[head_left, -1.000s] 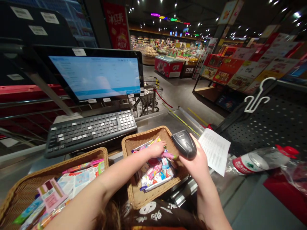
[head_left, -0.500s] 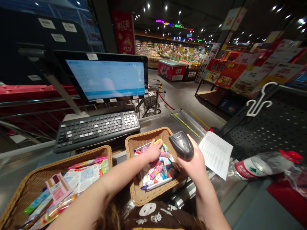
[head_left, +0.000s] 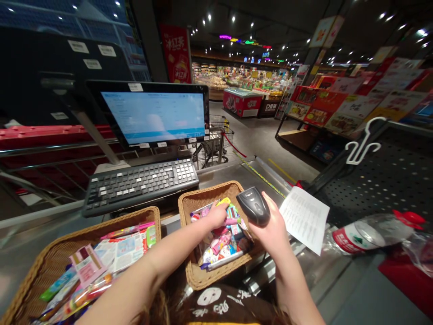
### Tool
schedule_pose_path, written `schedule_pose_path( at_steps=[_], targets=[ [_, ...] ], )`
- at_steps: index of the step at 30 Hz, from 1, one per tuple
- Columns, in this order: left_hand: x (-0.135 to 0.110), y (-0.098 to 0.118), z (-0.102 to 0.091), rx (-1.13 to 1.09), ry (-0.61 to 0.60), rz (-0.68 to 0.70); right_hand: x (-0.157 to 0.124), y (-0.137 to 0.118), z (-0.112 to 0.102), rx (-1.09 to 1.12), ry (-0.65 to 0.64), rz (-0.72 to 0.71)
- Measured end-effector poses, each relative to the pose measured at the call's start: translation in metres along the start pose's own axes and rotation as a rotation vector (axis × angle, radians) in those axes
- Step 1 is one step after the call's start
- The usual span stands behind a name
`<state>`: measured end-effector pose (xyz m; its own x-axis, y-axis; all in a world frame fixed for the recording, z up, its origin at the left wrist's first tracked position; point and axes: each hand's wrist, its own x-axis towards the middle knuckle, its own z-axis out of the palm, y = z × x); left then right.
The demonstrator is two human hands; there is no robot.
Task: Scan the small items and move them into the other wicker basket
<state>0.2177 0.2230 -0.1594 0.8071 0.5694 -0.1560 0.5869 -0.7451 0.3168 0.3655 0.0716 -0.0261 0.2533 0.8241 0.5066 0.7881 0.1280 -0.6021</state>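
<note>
My right hand is wrapped round a black handheld barcode scanner, its head over the right side of the smaller wicker basket. In that basket lies a shallow tray full of small wrapped candies. My left hand reaches into the basket's far part, fingers drawn together at a yellow candy packet; their undersides are hidden. Under my left forearm, a larger wicker basket holds long candy packs and a pink printed packet.
A keyboard and a lit monitor stand behind the baskets. To the right lie a printed sheet and a clear plastic bottle with a red cap. A white hanger hangs on the black perforated panel.
My left fingers have drawn closer together at the yellow packet, which shows more. The scanner has tilted slightly in my right hand. The whole view has shifted a little.
</note>
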Motion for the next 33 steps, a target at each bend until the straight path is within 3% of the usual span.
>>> schedule_pose_path(
  at_steps=[12,24,33],
  targets=[
    [-0.034,0.008,-0.055,0.057,0.251,0.060,-0.002,-0.014,0.004,-0.028,0.004,-0.071],
    [-0.082,0.002,-0.074,0.126,0.417,0.062,-0.009,-0.024,0.005,-0.039,-0.002,-0.072],
    [-0.123,-0.014,-0.107,0.237,0.567,-0.001,-0.009,-0.027,0.017,0.017,-0.015,-0.039]
  ],
)
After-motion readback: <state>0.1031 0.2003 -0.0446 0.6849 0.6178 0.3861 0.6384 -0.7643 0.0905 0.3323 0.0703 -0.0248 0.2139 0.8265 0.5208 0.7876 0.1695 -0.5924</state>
